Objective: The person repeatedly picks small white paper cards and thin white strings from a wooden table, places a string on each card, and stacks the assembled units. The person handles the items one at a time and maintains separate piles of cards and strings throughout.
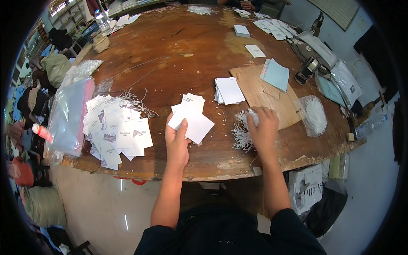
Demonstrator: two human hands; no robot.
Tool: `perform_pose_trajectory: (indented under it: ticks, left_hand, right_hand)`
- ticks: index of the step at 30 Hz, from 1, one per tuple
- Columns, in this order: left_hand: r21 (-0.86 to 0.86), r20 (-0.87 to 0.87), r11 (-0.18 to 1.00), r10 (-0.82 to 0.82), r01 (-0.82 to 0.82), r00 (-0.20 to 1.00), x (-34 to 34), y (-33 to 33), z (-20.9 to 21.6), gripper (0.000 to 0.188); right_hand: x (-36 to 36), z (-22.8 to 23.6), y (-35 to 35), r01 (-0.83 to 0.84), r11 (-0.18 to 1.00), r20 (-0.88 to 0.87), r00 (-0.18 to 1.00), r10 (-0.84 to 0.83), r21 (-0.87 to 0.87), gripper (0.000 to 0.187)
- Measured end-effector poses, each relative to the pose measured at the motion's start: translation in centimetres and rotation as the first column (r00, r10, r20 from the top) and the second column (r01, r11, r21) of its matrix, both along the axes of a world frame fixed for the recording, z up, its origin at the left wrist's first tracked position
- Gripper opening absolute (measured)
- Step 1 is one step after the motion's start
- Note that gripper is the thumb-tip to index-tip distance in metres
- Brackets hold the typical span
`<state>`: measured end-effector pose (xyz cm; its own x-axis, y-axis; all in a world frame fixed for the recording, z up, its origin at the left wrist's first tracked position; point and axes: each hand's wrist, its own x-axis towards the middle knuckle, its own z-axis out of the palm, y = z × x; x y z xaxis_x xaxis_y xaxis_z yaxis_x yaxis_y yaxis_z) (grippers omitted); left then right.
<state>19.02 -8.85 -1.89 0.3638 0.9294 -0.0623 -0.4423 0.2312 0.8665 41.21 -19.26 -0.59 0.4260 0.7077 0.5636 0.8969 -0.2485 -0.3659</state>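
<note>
My left hand (177, 142), just below the centre of the frame, is clamped on a loose fan of white rectangular paper cards (200, 126), thumb across the front. My right hand (265, 125), well apart from it and right of centre, curls over a bundle of thin white strings (242, 138); I can't tell whether my fingers are pinched on any. Above, between my hands, lies a neat stack of plain white cards (229, 90), near a flat light-brown wooden board (250, 87). At centre left, a heaped pile of printed white cards with strings (117, 131) sits beside flat clear plastic sleeves (68, 114). Right of my right hand is a clear plastic bag of white material (313, 115). All this lies on a worn brown wooden table (182, 76).
</note>
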Motion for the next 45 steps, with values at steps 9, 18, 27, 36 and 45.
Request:
perform_pose_trajectory:
  ticks: [9,18,27,36,45]
  left_hand:
    - [0.041,-0.025,0.999,0.006,-0.004,1.0,0.0,-0.4,0.0,0.051]
    - [0.037,-0.006,0.999,-0.018,0.018,1.0,-0.1,-0.6,0.0,0.05]
    - [0.026,-0.018,0.998,-0.057,0.058,0.998,-0.1,-0.6,0.1,0.055]
    - [0.045,-0.022,0.997,-0.061,0.062,0.998,0.0,-0.7,0.1,0.051]
    - [0.075,0.04,0.996,-0.06,0.057,0.997,-0.3,-0.7,-0.1,0.049]
  right_hand:
    - [4.2,-1.5,2.1,-0.076,0.977,0.024,0.996,0.082,-0.202,0.016]
    - [4.3,0.3,1.2,-0.066,0.952,-0.316,0.935,0.163,0.297,0.012]
    - [2.8,5.0,0.8,-0.07,0.825,-0.493,0.772,0.4,0.56,0.01]
    - [1.9,8.8,-0.2,-0.027,0.7,-0.401,0.803,0.44,0.714,0.011]
    - [-1.2,8.6,1.5,-0.188,0.764,-0.604,0.508,0.614,0.618,0.01]
